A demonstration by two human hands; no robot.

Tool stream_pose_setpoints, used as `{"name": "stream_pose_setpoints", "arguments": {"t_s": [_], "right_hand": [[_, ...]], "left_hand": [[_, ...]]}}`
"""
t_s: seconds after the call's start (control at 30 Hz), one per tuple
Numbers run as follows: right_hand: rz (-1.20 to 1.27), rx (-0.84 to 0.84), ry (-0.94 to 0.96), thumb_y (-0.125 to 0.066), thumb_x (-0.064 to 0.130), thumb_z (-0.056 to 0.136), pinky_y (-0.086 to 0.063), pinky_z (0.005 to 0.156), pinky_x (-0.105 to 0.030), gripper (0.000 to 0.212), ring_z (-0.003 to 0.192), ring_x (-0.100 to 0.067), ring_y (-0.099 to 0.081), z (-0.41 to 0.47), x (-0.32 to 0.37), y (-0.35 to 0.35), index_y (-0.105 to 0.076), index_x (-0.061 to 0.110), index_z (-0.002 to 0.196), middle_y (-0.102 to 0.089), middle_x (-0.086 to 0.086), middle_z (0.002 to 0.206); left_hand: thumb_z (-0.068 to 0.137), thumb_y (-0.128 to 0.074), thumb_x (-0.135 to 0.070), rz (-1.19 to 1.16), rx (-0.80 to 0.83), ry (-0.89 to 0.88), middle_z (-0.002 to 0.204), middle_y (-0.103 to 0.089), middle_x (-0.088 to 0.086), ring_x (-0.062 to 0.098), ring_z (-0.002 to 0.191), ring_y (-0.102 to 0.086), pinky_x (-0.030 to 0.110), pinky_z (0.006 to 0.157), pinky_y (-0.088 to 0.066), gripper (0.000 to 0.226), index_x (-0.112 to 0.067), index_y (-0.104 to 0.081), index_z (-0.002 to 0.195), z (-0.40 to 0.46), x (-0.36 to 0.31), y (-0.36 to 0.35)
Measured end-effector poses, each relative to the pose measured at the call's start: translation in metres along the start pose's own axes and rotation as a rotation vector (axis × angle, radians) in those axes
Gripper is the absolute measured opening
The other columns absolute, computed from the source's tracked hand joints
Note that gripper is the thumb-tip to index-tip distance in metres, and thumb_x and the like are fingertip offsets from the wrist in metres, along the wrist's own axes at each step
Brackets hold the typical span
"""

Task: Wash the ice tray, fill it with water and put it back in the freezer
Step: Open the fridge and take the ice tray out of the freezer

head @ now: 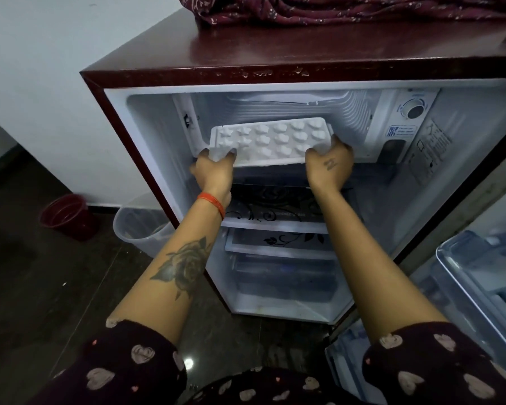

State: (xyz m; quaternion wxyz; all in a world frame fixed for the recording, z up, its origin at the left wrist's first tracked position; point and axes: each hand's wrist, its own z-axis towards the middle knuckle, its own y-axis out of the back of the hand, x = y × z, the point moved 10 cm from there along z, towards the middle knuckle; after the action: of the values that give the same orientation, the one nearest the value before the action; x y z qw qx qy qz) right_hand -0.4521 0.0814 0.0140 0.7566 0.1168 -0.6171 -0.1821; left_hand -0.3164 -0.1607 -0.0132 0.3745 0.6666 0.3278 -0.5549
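The small maroon single-door fridge stood open, and its white-lined freezer compartment at the top held the white plastic ice tray. The tray sat partly inside the compartment, its near edge at the opening and its far edge deeper in, tilted slightly up toward the back. Its heart-shaped cells ran in rows and looked pale and frosted; whether they held water or ice could not be told.

The left hand formed a grip on the tray's near left corner, fingers curled over the rim. The right hand gripped the near right corner in the same way, fingertips over the edge. An orange thread band circled the left wrist.

Beyond the right grip, on the compartment's side wall, sat a round thermostat dial. Below both grips were glass shelves with a black floral print, and under them a clear crisper drawer whose contents were too dim to make out.

Left of the left grip and lower, on the dark floor, stood a translucent plastic bin and, further left, a dark red bucket. To the right of the right grip, the open door's clear shelf racks showed. A maroon patterned cloth lay on the fridge top.
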Motion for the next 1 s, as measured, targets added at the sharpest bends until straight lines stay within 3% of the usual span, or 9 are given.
{"name": "stream_pose_setpoints", "arguments": {"t_s": [0.07, 0.2, 0.43, 0.53, 0.6, 0.7, 0.83, 1.0], "right_hand": [[0.031, 0.001, -0.009, -0.057, 0.014, 0.077, -0.046, 0.077, -0.027, 0.032, 0.098, -0.028, -0.058, -0.015, -0.001, 0.005, -0.061, -0.002, 0.105, -0.060, -0.017, 0.106], [0.065, 0.051, -0.071, -0.058, 0.014, 0.080, -0.040, 0.087, -0.023, 0.044, 0.109, -0.030, -0.054, -0.046, -0.007, 0.012, -0.057, 0.000, 0.122, -0.052, -0.018, 0.122], [0.066, 0.191, -0.061, -0.061, 0.015, 0.081, -0.043, 0.100, -0.035, 0.059, 0.118, -0.030, -0.046, -0.107, -0.007, 0.015, -0.045, 0.001, 0.136, -0.037, -0.017, 0.135], [0.041, 0.271, -0.048, -0.064, 0.020, 0.084, -0.040, 0.101, -0.030, 0.070, 0.122, -0.028, -0.043, -0.138, -0.006, 0.013, -0.034, 0.003, 0.144, -0.032, -0.014, 0.138], [0.049, 0.341, -0.047, -0.064, 0.022, 0.086, -0.038, 0.099, -0.028, 0.078, 0.124, -0.027, -0.041, -0.162, -0.004, 0.007, -0.021, 0.004, 0.149, -0.028, -0.012, 0.141], [0.073, 0.437, -0.016, -0.064, 0.025, 0.088, -0.036, 0.101, -0.027, 0.083, 0.123, -0.027, -0.042, -0.200, 0.005, -0.001, -0.013, 0.004, 0.151, -0.027, -0.012, 0.141], [0.068, 0.558, 0.048, -0.065, 0.028, 0.087, -0.037, 0.097, -0.025, 0.083, 0.117, -0.025, -0.045, -0.248, 0.022, -0.018, -0.017, 0.003, 0.149, -0.031, -0.012, 0.132], [0.055, 0.701, 0.145, -0.067, 0.027, 0.083, -0.045, 0.094, -0.035, 0.054, 0.100, -0.023, -0.047, -0.316, 0.053, -0.038, -0.046, 0.003, 0.126, -0.034, -0.011, 0.125]], "left_hand": [[0.064, -0.071, -0.034, -0.032, -0.038, -0.002, 0.123, -0.057, 0.017, 0.026, 0.097, -0.063, 0.038, 0.092, -0.054, 0.048, -0.012, -0.063, 0.106, -0.013, 0.005, 0.015], [0.081, -0.070, -0.010, -0.112, -0.078, 0.012, 0.094, -0.064, 0.001, 0.022, 0.093, -0.063, 0.027, 0.077, -0.051, 0.020, -0.016, -0.058, 0.095, -0.049, 0.016, 0.039], [0.085, -0.064, -0.002, -0.188, -0.180, 0.087, 0.113, -0.063, 0.009, 0.025, 0.104, -0.062, 0.040, 0.093, -0.053, 0.038, -0.004, -0.055, 0.121, -0.108, 0.051, 0.091], [0.085, -0.064, -0.003, -0.185, -0.237, 0.088, 0.117, -0.064, 0.008, 0.023, 0.106, -0.062, 0.040, 0.094, -0.053, 0.041, -0.005, -0.054, 0.125, -0.139, 0.060, 0.124], [0.086, -0.064, -0.003, -0.182, -0.304, 0.083, 0.113, -0.062, 0.004, 0.020, 0.103, -0.061, 0.034, 0.089, -0.055, 0.039, -0.005, -0.054, 0.123, -0.160, 0.065, 0.151], [0.087, -0.063, -0.002, -0.199, -0.415, 0.097, 0.110, -0.058, 0.001, 0.017, 0.099, -0.060, 0.019, 0.068, -0.056, 0.039, -0.008, -0.052, 0.124, -0.193, 0.074, 0.195], [0.085, -0.064, -0.005, -0.196, -0.551, 0.133, 0.111, -0.060, 0.001, 0.020, 0.104, -0.061, 0.037, 0.092, -0.053, 0.040, -0.011, -0.054, 0.124, -0.230, 0.092, 0.255], [0.086, -0.063, -0.004, -0.242, -0.704, 0.152, 0.115, -0.059, 0.002, 0.019, 0.106, -0.060, 0.037, 0.095, -0.052, 0.043, -0.013, -0.051, 0.126, -0.279, 0.107, 0.324]]}}
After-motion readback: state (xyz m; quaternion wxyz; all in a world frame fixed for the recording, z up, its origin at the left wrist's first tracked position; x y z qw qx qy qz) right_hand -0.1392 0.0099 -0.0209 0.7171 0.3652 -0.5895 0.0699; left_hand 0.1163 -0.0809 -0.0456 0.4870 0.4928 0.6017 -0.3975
